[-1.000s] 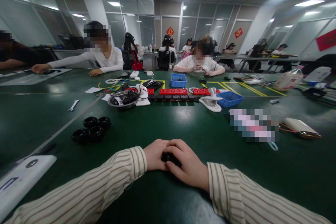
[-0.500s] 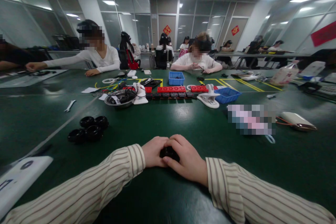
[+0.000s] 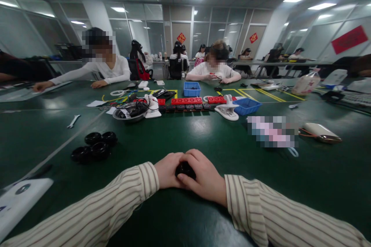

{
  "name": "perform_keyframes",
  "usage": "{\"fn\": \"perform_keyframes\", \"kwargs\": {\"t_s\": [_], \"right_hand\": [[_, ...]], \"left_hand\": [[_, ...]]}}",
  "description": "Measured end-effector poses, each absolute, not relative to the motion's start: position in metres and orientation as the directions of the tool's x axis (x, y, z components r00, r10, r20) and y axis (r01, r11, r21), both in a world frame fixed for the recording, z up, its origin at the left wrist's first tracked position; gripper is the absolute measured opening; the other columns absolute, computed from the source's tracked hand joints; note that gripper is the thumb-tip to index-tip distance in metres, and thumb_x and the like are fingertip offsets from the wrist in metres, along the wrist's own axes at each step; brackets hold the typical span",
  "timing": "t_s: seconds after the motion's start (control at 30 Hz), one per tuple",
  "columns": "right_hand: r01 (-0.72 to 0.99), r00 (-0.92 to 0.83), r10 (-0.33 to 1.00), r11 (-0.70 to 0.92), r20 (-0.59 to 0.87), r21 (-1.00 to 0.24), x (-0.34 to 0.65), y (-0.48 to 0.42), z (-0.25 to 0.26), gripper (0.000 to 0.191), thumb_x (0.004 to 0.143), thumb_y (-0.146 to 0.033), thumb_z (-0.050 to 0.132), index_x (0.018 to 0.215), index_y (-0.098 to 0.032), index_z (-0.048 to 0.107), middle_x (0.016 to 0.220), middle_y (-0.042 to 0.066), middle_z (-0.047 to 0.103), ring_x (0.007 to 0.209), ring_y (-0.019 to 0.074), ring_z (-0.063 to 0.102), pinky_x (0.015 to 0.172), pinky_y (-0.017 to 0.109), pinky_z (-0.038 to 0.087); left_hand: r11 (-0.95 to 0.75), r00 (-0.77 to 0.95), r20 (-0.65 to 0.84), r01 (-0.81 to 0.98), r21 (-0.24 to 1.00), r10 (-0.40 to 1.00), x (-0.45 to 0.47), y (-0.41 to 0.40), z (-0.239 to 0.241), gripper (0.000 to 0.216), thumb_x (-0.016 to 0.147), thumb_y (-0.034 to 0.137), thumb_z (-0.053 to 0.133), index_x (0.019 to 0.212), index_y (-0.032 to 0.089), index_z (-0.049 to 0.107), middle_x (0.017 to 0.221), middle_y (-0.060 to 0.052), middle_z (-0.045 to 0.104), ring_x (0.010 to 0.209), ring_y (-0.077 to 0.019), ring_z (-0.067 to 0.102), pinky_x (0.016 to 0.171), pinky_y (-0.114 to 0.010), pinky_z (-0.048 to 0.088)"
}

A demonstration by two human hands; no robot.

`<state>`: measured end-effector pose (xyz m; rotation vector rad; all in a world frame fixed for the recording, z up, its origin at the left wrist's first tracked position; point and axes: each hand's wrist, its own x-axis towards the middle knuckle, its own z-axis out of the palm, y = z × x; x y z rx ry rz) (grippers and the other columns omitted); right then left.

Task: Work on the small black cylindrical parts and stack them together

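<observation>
Wheel [image 3: 184, 168] — between left grip [image 3: 167, 170], right grip [image 3: 206, 180].

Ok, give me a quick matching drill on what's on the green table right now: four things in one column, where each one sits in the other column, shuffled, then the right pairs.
Things
1 small black part
2 black rings
3 wrench
4 power bank

Places
a far left, farther out than the rings
b off to the right of the hands
c between the left hand and the right hand
d in a cluster, left of the hands

Pairs: 1-c, 2-d, 3-a, 4-b
</observation>
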<state>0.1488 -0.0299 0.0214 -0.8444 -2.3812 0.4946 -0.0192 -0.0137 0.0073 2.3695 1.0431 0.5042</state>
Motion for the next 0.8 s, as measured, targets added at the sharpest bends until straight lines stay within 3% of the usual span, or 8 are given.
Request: {"fn": "perform_keyframes", "kwargs": {"t_s": [0.17,0.37,0.53,0.67,0.8], "right_hand": [[0.423,-0.654,0.632,0.761,0.415,-0.493,0.149,-0.028,0.020,0.019,0.077,-0.021,0.053,0.095,-0.016,0.052,0.094,0.007,0.051,0.086,0.0193,0.046,0.078,0.035,0.042],[0.264,-0.699,0.492,0.852,0.520,-0.452,0.149,-0.027,0.022,0.019,0.072,-0.012,0.046,0.088,-0.016,0.054,0.090,0.007,0.057,0.084,0.0189,0.049,0.077,0.035,0.041],[0.209,-0.704,0.422,0.891,0.571,-0.402,0.150,-0.026,0.022,0.024,0.066,-0.009,0.042,0.085,-0.018,0.054,0.087,0.005,0.061,0.087,0.0199,0.049,0.082,0.038,0.037],[0.225,-0.673,0.463,0.871,0.578,-0.436,0.152,-0.027,0.022,0.029,0.071,-0.016,0.045,0.099,-0.017,0.050,0.098,0.007,0.058,0.093,0.0204,0.047,0.085,0.038,0.036],[0.372,-0.613,0.598,0.795,0.517,-0.479,0.152,-0.029,0.022,0.025,0.076,-0.025,0.050,0.100,-0.015,0.050,0.097,0.009,0.054,0.091,0.0217,0.045,0.082,0.039,0.037]], "left_hand": [[-0.565,0.616,0.136,0.582,0.586,0.776,-0.019,-0.013,0.004,0.031,0.060,0.028,0.068,0.084,0.016,0.054,0.081,-0.001,0.053,0.074,-0.0192,0.053,0.068,-0.030,0.044],[-0.586,0.687,0.107,0.516,0.624,0.719,-0.024,-0.008,0.004,0.032,0.057,0.018,0.066,0.087,0.016,0.055,0.089,-0.001,0.057,0.081,-0.0199,0.054,0.077,-0.030,0.043],[-0.597,0.740,0.102,0.445,0.667,0.664,-0.026,-0.007,0.008,0.028,0.059,0.020,0.067,0.086,0.016,0.058,0.092,-0.001,0.059,0.084,-0.0200,0.055,0.081,-0.031,0.043],[-0.594,0.709,0.148,0.437,0.675,0.690,-0.024,-0.010,0.013,0.044,0.057,0.027,0.073,0.097,0.017,0.057,0.099,-0.002,0.059,0.090,-0.0218,0.055,0.084,-0.033,0.043],[-0.545,0.642,0.114,0.528,0.651,0.758,-0.018,-0.016,0.016,0.058,0.054,0.036,0.077,0.104,0.018,0.054,0.100,-0.003,0.059,0.089,-0.0236,0.056,0.082,-0.036,0.045]]}}
